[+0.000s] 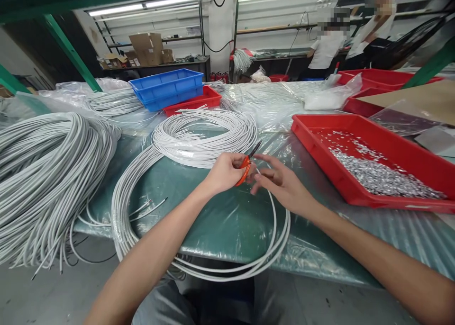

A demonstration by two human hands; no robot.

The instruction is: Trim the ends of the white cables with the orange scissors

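Above the middle of the table my left hand (226,172) is closed round the orange handles of a pair of scissors (245,171), whose dark blades point up and to the right. Close beside it, my right hand (286,185) has a thin white cable (273,216) between thumb and fingers, near the blades. The cable's tip is hard to make out among the fingers. From there the cable loops down past the table's front edge and joins a loose coil (122,192) at the left. Behind my hands lies a round coil of white cable (209,149).
A big bundle of white cables (46,173) hangs over the left edge. On the right stands a red tray (320,173) holding many small shiny metal pieces (377,168). Blue bins (167,88) and a red bin (213,97) sit at the back. Two people are in the background.
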